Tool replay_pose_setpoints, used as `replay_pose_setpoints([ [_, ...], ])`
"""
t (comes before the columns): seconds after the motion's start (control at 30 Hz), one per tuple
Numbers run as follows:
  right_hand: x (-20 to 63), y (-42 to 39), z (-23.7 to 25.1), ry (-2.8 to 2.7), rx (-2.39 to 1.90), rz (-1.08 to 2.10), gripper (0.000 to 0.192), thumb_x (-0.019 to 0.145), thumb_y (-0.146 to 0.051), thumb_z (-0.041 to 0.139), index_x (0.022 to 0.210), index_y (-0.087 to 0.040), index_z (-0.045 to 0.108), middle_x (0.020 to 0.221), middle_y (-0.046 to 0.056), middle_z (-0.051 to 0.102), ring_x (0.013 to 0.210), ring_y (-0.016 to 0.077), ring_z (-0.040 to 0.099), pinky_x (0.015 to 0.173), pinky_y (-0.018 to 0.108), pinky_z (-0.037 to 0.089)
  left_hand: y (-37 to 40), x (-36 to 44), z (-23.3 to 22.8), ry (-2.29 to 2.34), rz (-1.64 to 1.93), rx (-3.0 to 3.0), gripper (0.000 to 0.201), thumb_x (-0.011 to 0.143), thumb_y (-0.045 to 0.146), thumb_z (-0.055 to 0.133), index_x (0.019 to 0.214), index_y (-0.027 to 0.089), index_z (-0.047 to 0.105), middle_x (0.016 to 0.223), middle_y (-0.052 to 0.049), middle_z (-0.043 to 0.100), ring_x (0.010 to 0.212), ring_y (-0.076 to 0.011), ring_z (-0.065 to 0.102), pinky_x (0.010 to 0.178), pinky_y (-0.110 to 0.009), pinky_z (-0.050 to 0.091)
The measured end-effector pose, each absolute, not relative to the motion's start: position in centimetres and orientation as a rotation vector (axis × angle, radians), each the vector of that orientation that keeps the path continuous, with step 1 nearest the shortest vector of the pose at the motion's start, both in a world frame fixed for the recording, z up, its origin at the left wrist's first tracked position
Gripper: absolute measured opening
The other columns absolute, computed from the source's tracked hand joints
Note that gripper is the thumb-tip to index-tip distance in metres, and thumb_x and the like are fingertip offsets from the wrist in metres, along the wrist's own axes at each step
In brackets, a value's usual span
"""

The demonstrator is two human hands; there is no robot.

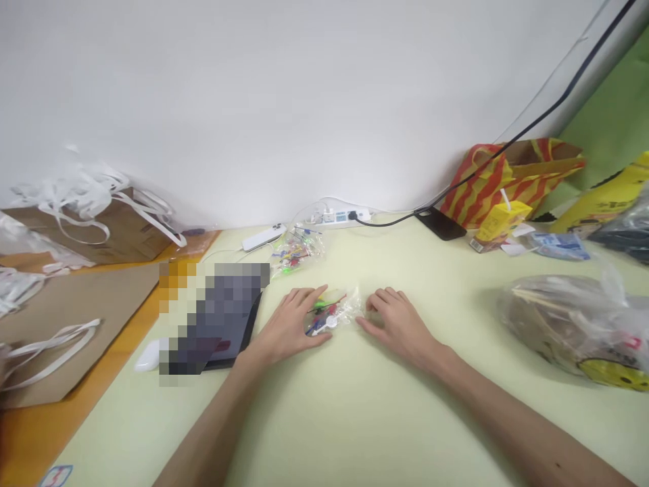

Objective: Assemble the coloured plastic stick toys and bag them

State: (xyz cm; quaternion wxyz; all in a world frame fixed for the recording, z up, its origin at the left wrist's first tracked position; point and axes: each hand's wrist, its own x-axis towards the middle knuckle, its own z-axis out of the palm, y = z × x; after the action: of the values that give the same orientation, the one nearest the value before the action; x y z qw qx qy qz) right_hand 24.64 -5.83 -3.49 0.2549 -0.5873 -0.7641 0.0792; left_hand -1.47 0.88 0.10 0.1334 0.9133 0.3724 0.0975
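Observation:
A small clear plastic bag (349, 306) with colourful plastic pieces lies on the pale green table (324, 419) between my hands. Green, red, blue and white bits show through it. My left hand (291, 325) rests at the bag's left side, thumb and fingers apart around that edge. My right hand (398, 318) is just off the bag's right edge, fingers slightly bent and thumb apart; whether it touches the film I cannot tell. Behind them sits a second clear bag (299, 250) of similar coloured pieces.
Left of my hands lies a dark tablet (228, 318), partly pixelated, with a white case (148, 355) beside it. A power strip (339, 216) and phone (441, 223) are by the wall. A yellow drink carton (501, 223) and plastic-wrapped package (552, 325) stand right; brown paper bags (76, 325) lie left.

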Motion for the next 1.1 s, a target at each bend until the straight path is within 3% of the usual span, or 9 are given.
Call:
replay_pose_setpoints([
  [0.27,23.8,-5.8,-3.6,-1.859,-1.68,0.367,0.03,0.091,-0.05,0.06,0.086,-0.023,0.049,0.08,0.002,0.065,0.078,0.0223,0.059,0.078,0.039,0.041,0.4,-0.8,-0.2,1.013,0.408,2.696,0.077,0.086,0.038,0.071,0.153,0.03,0.035,0.137,-0.011,0.051,0.131,-0.031,0.045,0.109,-0.048,0.045],
  [0.43,24.4,-5.3,-4.0,-1.743,-1.688,0.512,0.022,0.093,-0.043,0.057,0.101,-0.023,0.055,0.079,0.001,0.066,0.081,0.0233,0.061,0.083,0.041,0.042,0.3,-0.7,-0.2,1.026,0.435,2.687,0.078,0.086,0.033,0.071,0.154,0.031,0.032,0.14,-0.011,0.049,0.133,-0.0315,0.043,0.109,-0.049,0.047],
  [0.67,26.0,-4.5,-4.6,-1.621,-1.559,0.746,0.026,0.089,-0.029,0.049,0.114,-0.024,0.053,0.075,-0.003,0.065,0.065,0.0176,0.059,0.062,0.03,0.042,0.4,-0.8,-0.2,1.029,0.549,2.581,0.077,0.089,0.028,0.068,0.155,0.034,0.029,0.145,-0.01,0.046,0.138,-0.0303,0.042,0.114,-0.049,0.043],
  [0.87,27.2,-4.2,-4.4,-1.631,-1.721,0.509,0.023,0.09,-0.03,0.047,0.112,-0.025,0.054,0.082,-0.001,0.066,0.088,0.0228,0.062,0.091,0.041,0.04,0.4,-0.9,0.0,1.066,0.63,2.473,0.073,0.09,0.022,0.065,0.153,0.036,0.03,0.147,-0.009,0.042,0.14,-0.0273,0.042,0.117,-0.046,0.041],
  [1.0,28.4,-3.5,-4.4,-1.537,-1.799,0.445,0.023,0.088,-0.03,0.048,0.109,-0.024,0.053,0.086,0.001,0.067,0.092,0.0247,0.06,0.093,0.043,0.037,0.5,-0.2,2.1,1.012,0.448,2.547,0.081,0.088,0.016,0.064,0.156,0.037,0.024,0.146,-0.009,0.042,0.138,-0.0278,0.042,0.114,-0.047,0.043],
  [1.1,29.1,-3.1,-4.5,-1.495,-1.808,0.441,0.023,0.086,-0.03,0.048,0.108,-0.024,0.053,0.085,0.001,0.067,0.091,0.025,0.059,0.091,0.042,0.037,0.1,1.1,5.3,0.918,0.221,2.686,0.085,0.086,0.006,0.058,0.155,0.041,0.025,0.14,-0.007,0.047,0.134,-0.0281,0.043,0.103,-0.044,0.05],
])
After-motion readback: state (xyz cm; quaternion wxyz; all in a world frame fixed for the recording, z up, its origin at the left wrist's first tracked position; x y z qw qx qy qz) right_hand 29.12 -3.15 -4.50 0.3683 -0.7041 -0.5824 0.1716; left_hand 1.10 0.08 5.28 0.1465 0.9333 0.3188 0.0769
